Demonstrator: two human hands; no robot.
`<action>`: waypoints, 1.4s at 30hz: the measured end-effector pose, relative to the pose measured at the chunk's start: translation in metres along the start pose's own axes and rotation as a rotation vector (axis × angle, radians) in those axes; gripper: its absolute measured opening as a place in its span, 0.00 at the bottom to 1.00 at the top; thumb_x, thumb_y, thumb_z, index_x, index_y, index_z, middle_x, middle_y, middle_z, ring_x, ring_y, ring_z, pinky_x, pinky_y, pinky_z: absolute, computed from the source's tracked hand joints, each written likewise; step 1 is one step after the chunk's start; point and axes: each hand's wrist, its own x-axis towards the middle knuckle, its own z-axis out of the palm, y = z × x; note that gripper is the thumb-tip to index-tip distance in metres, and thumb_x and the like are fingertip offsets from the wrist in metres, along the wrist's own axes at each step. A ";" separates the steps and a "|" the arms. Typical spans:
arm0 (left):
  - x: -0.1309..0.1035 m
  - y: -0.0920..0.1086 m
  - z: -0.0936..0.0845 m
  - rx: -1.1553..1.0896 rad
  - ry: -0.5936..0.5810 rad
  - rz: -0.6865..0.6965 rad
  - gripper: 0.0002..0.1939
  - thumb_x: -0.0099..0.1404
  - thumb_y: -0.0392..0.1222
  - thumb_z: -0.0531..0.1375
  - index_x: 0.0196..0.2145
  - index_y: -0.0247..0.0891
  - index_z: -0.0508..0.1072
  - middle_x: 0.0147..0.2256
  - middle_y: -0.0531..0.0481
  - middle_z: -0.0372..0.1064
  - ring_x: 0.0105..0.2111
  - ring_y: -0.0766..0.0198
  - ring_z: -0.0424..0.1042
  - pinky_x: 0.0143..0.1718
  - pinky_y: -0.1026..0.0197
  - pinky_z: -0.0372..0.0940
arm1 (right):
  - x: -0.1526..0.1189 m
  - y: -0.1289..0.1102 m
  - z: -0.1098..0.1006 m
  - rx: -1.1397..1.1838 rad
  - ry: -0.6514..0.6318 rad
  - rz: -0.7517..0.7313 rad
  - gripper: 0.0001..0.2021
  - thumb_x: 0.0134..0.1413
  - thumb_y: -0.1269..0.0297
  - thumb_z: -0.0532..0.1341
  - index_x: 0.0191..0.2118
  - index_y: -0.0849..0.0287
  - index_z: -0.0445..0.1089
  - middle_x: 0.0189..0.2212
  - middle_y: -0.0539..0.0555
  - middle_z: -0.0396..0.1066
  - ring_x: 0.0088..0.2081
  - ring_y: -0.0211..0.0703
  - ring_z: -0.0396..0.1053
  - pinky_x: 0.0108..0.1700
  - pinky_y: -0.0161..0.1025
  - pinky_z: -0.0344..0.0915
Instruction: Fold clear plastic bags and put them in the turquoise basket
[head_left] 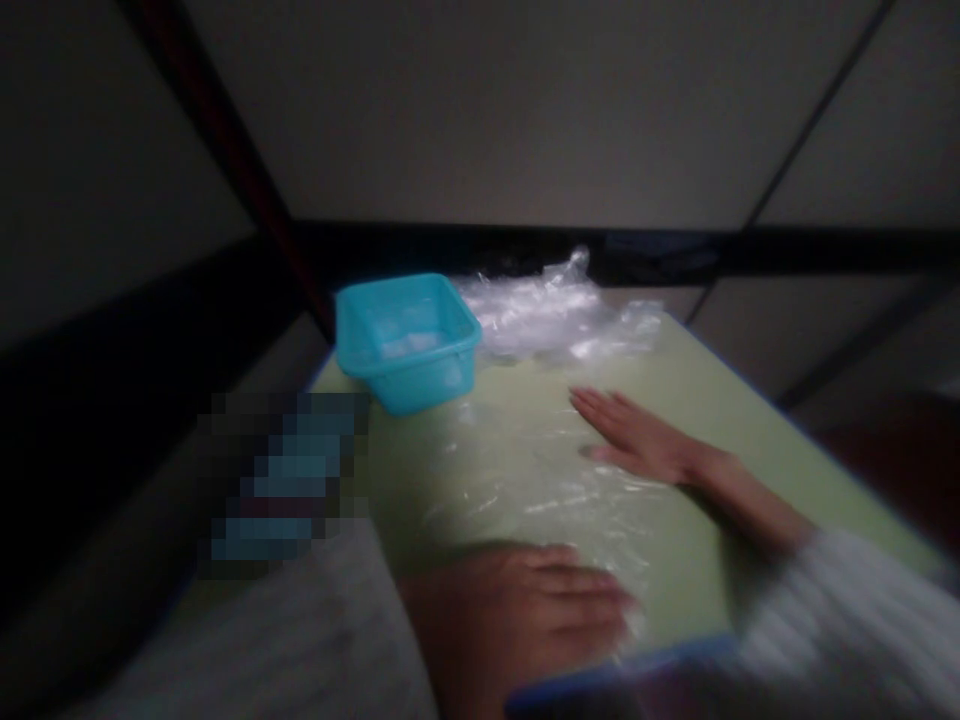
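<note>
A sheet or bag of clear plastic (510, 485) lies spread over the pale yellow tabletop (720, 400), with shiny creases in it. My left hand (525, 605) rests flat on its near part by the table's front edge, fingers stretched to the right. On the plastic's right side lies my right hand (637, 435), palm down, fingers extended toward the upper left. Neither hand grips anything. The picture is dim and blurred, so the plastic's exact outline is hard to make out.
A turquoise plastic basket (424, 385) stands at the back left, with something whitish inside. Beside it, crumpled clear plastic (540, 315) is heaped along the far edge. A pixelated bluish item (300, 465) shows at the left edge. Behind the table rises a grey panelled wall (510, 120).
</note>
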 end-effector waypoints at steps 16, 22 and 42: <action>0.002 0.009 0.001 0.125 0.017 0.012 0.26 0.68 0.44 0.45 0.61 0.29 0.54 0.63 0.45 0.47 0.63 0.58 0.47 0.63 0.55 0.45 | 0.002 0.006 -0.001 0.027 -0.020 0.020 0.34 0.62 0.44 0.41 0.67 0.56 0.31 0.66 0.58 0.34 0.65 0.53 0.36 0.64 0.58 0.36; 0.005 0.010 0.014 0.195 0.014 -0.004 0.24 0.71 0.43 0.42 0.61 0.32 0.54 0.64 0.49 0.47 0.63 0.63 0.46 0.63 0.58 0.46 | 0.001 0.005 -0.004 0.023 0.000 0.029 0.35 0.61 0.43 0.42 0.67 0.55 0.31 0.66 0.57 0.35 0.65 0.54 0.37 0.63 0.59 0.37; 0.042 -0.008 0.070 -0.021 0.390 -0.405 0.34 0.64 0.58 0.50 0.64 0.53 0.41 0.61 0.58 0.54 0.59 0.49 0.56 0.49 0.32 0.60 | -0.015 -0.114 -0.005 0.550 -0.230 -0.558 0.41 0.59 0.48 0.53 0.67 0.60 0.29 0.66 0.59 0.33 0.66 0.46 0.34 0.65 0.45 0.37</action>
